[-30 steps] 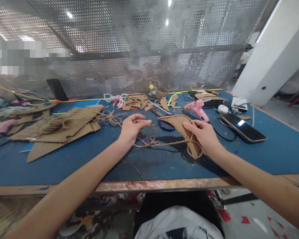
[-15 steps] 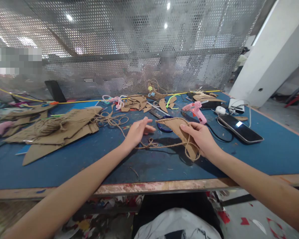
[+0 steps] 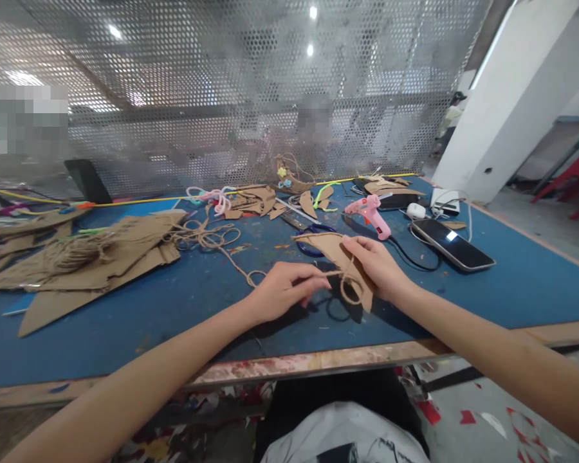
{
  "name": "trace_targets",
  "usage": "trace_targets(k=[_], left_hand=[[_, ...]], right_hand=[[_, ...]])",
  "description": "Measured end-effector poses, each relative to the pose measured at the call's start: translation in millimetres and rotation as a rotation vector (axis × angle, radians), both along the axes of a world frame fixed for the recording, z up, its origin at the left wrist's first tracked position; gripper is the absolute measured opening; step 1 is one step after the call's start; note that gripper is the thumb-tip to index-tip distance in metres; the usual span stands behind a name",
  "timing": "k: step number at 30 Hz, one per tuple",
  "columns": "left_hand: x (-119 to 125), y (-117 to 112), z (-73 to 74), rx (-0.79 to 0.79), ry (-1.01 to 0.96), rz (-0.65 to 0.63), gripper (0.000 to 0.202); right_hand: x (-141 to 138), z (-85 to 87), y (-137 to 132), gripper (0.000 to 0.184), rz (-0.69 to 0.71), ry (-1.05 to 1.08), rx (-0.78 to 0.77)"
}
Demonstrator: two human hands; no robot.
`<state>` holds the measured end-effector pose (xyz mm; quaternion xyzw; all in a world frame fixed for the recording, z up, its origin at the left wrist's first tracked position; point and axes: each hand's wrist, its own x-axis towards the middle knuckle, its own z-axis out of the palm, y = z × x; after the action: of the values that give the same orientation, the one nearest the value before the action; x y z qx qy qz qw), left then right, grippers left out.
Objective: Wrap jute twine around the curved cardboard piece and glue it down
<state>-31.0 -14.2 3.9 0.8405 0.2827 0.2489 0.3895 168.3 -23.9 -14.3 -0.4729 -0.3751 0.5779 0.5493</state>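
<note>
My right hand (image 3: 377,267) grips a curved brown cardboard piece (image 3: 329,247) edged with jute twine, held just above the blue table (image 3: 511,289). A loop of the twine (image 3: 349,290) hangs from the piece below my fingers. My left hand (image 3: 284,290) is closed in a pinch on the twine right beside the piece. From there the twine runs back left across the table to a loose tangle (image 3: 207,236) by the cardboard sheets.
Cardboard sheets with a twine bundle (image 3: 91,257) lie at left. A pink glue gun (image 3: 370,211), blue-handled scissors (image 3: 313,239), a phone (image 3: 451,243) and a white charger (image 3: 417,210) lie behind my right hand. Cardboard scraps (image 3: 255,200) and pipe cleaners (image 3: 212,195) sit before the perforated metal screen (image 3: 251,90).
My left hand moved right and nearer, closing from spread fingers into a pinch on the twine. The twine, slack on the table before, is now lifted. My head turned slightly right.
</note>
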Motion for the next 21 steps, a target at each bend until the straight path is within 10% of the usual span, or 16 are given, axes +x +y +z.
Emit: trace_targets(k=[6, 12, 21], left_hand=[[-15, 21, 7.2, -0.118, -0.473, 0.351, 0.042], [-25, 46, 12.9, -0.136, -0.658, 0.607, 0.034], [-52, 78, -0.7, 0.338, 0.45, 0.732, 0.032]], right_hand=[[3, 1.9, 1, 0.032, 0.038, -0.114, -0.092], [6, -4.8, 1, 0.027, 0.138, -0.655, 0.14], [57, 21.8, -4, 0.047, 0.156, -1.252, 0.205]])
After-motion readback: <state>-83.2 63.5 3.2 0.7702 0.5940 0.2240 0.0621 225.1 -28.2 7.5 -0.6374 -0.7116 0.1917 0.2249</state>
